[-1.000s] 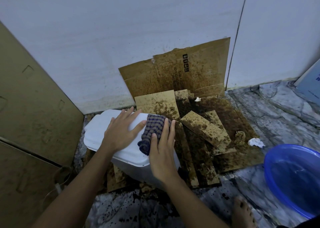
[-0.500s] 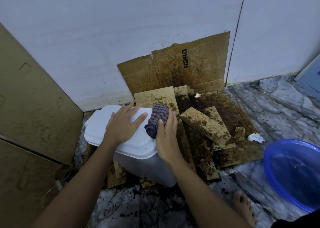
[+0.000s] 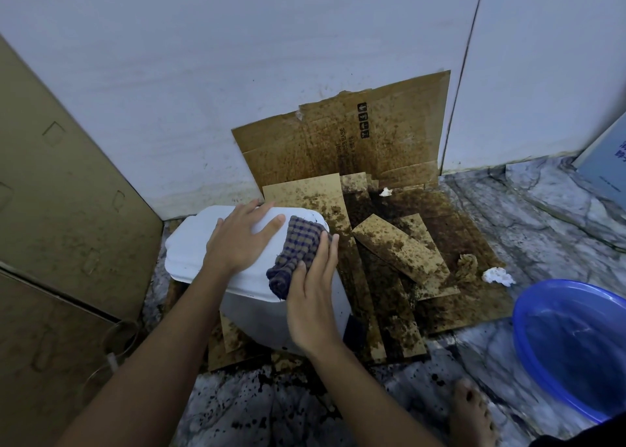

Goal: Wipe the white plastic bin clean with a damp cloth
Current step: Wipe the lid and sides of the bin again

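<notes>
The white bin [image 3: 189, 243] stands low by the wall [image 3: 237, 73], and its lid runs long from left to right. The right hand [image 3: 311, 297] presses the checked cloth [image 3: 298, 246] on the right end with straight fingers. The left hand [image 3: 237, 243] lies flat just beside it, so I think the rest of the lid lies to the left.

Stained cardboard sheets [image 3: 440, 311] cover the marble floor [image 3: 542, 229] by the wall [image 3: 237, 73], and the bin [image 3: 250, 317] stands on their left part. A blue basin [image 3: 516, 331] sits on bare floor at the right, a crumpled tissue [image 3: 498, 276] near it; dark specks [image 3: 257, 412] spatter the near floor
</notes>
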`<state>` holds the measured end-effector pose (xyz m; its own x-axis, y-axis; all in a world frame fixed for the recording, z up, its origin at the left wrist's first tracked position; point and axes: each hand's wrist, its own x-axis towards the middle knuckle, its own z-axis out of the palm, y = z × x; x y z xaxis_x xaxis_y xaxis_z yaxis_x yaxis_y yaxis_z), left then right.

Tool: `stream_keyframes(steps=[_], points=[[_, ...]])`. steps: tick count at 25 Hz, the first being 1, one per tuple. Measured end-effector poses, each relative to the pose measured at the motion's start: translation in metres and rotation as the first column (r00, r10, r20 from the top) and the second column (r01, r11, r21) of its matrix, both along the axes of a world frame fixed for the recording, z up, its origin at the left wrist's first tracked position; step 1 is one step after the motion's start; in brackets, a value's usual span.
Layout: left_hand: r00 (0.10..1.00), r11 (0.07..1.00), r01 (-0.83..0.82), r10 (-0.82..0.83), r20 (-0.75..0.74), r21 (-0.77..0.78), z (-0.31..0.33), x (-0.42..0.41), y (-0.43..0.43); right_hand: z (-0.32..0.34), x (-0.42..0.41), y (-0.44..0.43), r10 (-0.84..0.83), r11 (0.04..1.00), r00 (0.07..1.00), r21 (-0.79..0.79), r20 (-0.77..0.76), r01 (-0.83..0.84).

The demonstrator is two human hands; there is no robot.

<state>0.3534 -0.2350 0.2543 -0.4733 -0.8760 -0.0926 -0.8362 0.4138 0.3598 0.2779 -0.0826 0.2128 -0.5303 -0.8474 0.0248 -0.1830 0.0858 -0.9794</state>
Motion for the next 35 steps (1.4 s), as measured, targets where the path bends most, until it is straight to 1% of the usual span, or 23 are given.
stream_keyframes(steps=[5,10,16,18,20,21,22,25,26,30,32,34,35], points=[[1.000,1.000,-0.009,0.009,-0.012,-0.024,-0.001,0.003,0.004,0.005,-0.023,-0.016,0.025,1.000,0.999,-0.011,0.035,-0.024],[0.999,0.999,-0.033,0.033,-0.010,-0.039,-0.006,0.002,0.006,0.015,-0.046,-0.030,0.065,0.996,0.997,0.052,0.052,-0.068],[0.999,0.998,-0.053,0.053,-0.003,-0.038,-0.004,-0.001,0.001,0.013,-0.051,-0.037,0.089,0.993,0.995,0.078,0.043,-0.093],[0.998,0.998,-0.059,0.059,-0.007,-0.037,-0.004,0.001,0.000,0.010,-0.045,-0.033,0.089,0.990,0.996,0.109,-0.003,-0.088],[0.999,0.998,-0.052,0.052,-0.014,-0.041,-0.005,0.003,-0.001,0.006,-0.034,-0.024,0.097,0.988,0.986,0.136,-0.132,-0.079],[0.999,0.998,-0.046,0.045,-0.017,-0.046,-0.005,0.004,-0.001,0.005,-0.030,-0.019,0.099,0.990,0.980,0.117,-0.170,-0.079],[0.999,0.998,-0.040,0.039,-0.021,-0.049,-0.005,0.004,-0.001,0.004,-0.027,-0.015,0.095,0.993,0.983,0.084,-0.160,-0.083],[0.999,0.999,-0.025,0.024,-0.027,-0.036,-0.003,0.006,-0.001,0.007,-0.022,-0.007,0.116,0.993,0.991,-0.024,0.060,-0.115],[1.000,1.000,-0.016,0.015,-0.027,-0.022,-0.002,0.007,-0.001,0.009,-0.021,-0.007,0.127,0.991,0.986,-0.045,0.106,-0.123],[0.999,0.999,0.018,-0.017,-0.037,0.034,0.005,0.023,-0.004,0.015,-0.015,-0.008,0.196,0.978,0.969,-0.109,0.149,-0.181],[0.993,1.000,0.025,-0.024,-0.117,0.006,0.011,0.028,0.001,0.015,-0.012,-0.010,0.215,0.972,0.962,-0.129,0.169,-0.195],[0.956,1.000,0.024,-0.022,-0.291,0.005,0.017,0.021,0.013,0.015,-0.010,-0.012,0.214,0.971,0.961,-0.143,0.178,-0.190],[0.933,0.999,0.014,0.004,-0.360,0.046,0.017,0.015,0.020,0.016,-0.009,-0.013,0.207,0.973,0.962,-0.145,0.178,-0.182]])
